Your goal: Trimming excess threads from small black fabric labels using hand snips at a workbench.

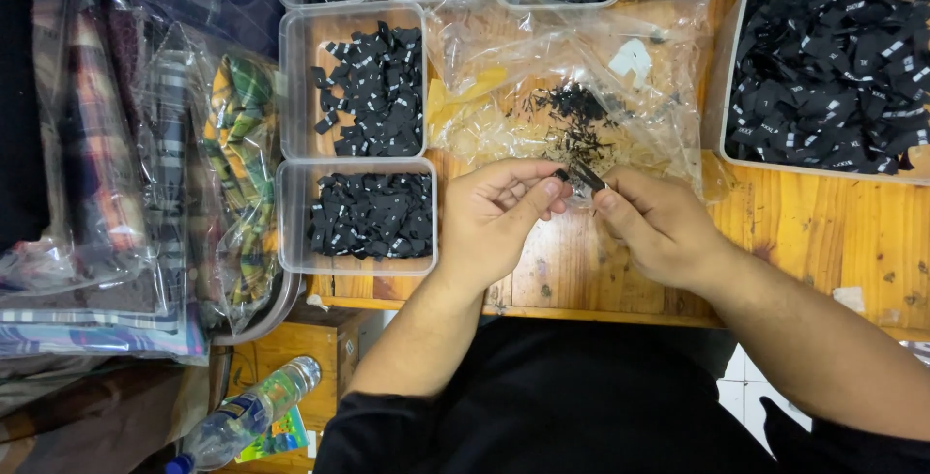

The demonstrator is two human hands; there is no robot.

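At far left, clear plastic bags of plaid fabric (145, 145) overhang wooden table (823, 242) edge. Next, clear plastic tubs of small black woven labels (358, 214), just beside left hand (494, 217). L & R hand (659, 222) both pinch one small black label (581, 177), fingers curled shut on it. Bare wood w/ room at right, below big tub (833, 67).

- Left hand (494, 217): palm turned inward, fingers curled, thumb and forefinger pinched together at the tips.
- Right hand (654, 222): mirrors it, fingertips meeting those of the left hand.
- Both forearms: bare, converging from the lower edge toward the centre.
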